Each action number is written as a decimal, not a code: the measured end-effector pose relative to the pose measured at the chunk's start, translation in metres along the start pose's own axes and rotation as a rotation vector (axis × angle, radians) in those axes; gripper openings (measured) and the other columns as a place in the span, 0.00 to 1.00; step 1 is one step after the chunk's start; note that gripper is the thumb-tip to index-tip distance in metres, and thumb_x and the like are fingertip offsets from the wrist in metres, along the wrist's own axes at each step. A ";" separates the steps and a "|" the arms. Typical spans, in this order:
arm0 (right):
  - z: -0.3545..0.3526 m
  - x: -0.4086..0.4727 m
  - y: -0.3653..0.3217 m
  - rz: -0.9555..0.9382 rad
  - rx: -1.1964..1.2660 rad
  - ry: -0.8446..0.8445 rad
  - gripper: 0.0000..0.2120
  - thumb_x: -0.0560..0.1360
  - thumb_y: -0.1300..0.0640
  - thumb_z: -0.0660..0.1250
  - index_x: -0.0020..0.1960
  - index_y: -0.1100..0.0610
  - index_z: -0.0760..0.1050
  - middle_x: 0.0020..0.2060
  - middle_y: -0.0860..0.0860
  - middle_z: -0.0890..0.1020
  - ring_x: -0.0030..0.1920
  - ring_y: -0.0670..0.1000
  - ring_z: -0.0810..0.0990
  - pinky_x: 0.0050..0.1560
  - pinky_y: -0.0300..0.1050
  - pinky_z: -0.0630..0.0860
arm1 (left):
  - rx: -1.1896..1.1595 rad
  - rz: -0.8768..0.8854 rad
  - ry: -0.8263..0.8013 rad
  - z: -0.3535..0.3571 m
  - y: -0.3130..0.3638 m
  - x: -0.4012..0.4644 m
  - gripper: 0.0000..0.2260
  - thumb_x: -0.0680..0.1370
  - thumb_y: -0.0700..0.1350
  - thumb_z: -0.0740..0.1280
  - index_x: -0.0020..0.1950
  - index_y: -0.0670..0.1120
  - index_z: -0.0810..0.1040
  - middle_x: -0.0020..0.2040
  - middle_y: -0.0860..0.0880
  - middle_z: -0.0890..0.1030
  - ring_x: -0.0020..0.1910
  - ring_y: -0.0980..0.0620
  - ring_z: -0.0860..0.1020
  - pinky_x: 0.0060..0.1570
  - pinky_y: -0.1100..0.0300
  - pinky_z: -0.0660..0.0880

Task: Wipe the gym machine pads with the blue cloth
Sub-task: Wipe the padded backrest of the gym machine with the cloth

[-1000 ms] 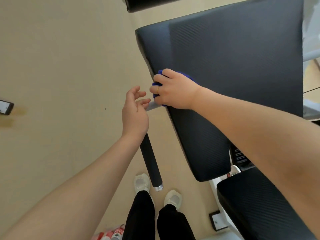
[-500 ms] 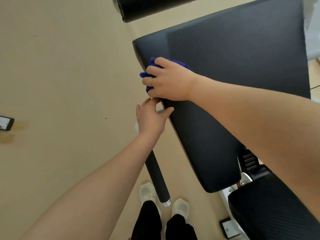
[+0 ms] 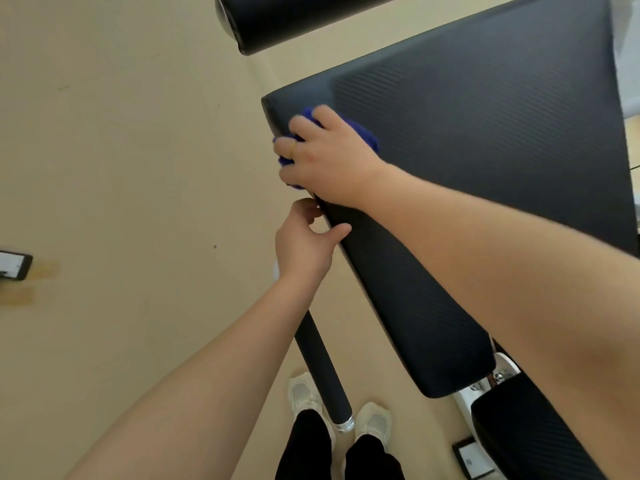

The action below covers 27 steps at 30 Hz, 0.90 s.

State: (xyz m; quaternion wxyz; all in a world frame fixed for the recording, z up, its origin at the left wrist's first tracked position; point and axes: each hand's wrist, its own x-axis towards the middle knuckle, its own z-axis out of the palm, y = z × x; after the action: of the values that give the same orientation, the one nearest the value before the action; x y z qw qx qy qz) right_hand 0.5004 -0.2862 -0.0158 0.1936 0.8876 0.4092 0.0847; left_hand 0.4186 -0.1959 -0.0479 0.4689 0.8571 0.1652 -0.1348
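Your right hand point(image 3: 329, 157) lies over the bunched blue cloth point(image 3: 360, 133), its fingers point(image 3: 298, 128) curled round it and pressing it onto the big black back pad point(image 3: 485, 150) near that pad's upper left corner. The cloth shows as a dark blue lump past your knuckles and peeks out between and beneath the fingers at the pad's edge. A thin ring sits on one of those fingers.

Just below the cloth, your left hand point(image 3: 304, 244) grips the left edge of the same pad: the thumb lies on the textured top face, while the other fingers are curled against the side of the pad, their tips hidden from you. The two hands are nearly touching.

Beneath your left forearm, a black foam-covered handle bar point(image 3: 325, 375) with a silver end cap runs down toward your pale shoes point(image 3: 303, 393) on the beige floor point(image 3: 121, 168). Beyond your right fingers, at the top of the view, is a black roller pad point(image 3: 294, 19). Under your right forearm, a second black seat pad point(image 3: 519, 438) sits on a white frame. A small dark object point(image 3: 14, 268) lies on the floor well to the left of your left hand.
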 end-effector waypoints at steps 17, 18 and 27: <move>0.004 0.032 -0.006 0.279 0.096 0.156 0.06 0.67 0.56 0.69 0.44 0.48 0.80 0.47 0.47 0.81 0.50 0.54 0.78 0.51 0.50 0.74 | -0.008 0.053 -0.133 -0.021 -0.001 0.013 0.12 0.78 0.48 0.62 0.61 0.48 0.74 0.55 0.55 0.78 0.54 0.57 0.75 0.42 0.71 0.67; 0.001 0.039 0.000 0.305 0.087 0.173 0.07 0.68 0.57 0.68 0.46 0.49 0.79 0.48 0.48 0.81 0.51 0.54 0.77 0.52 0.50 0.73 | -0.009 0.068 -0.124 -0.023 0.001 0.016 0.14 0.80 0.47 0.59 0.64 0.48 0.71 0.58 0.54 0.76 0.53 0.59 0.73 0.41 0.73 0.66; 0.004 0.039 0.071 0.606 0.329 0.090 0.11 0.76 0.58 0.59 0.57 0.54 0.75 0.55 0.55 0.76 0.57 0.58 0.71 0.56 0.55 0.65 | -0.005 0.289 0.128 -0.044 0.054 0.063 0.20 0.78 0.41 0.60 0.69 0.47 0.65 0.67 0.52 0.66 0.60 0.58 0.69 0.61 0.64 0.68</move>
State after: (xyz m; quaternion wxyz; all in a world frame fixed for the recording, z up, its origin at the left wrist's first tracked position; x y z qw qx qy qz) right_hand 0.5761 -0.2999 0.0098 -0.0045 0.9834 0.1436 0.1105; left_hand 0.5012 -0.1757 -0.0081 0.4739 0.8778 0.0699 -0.0108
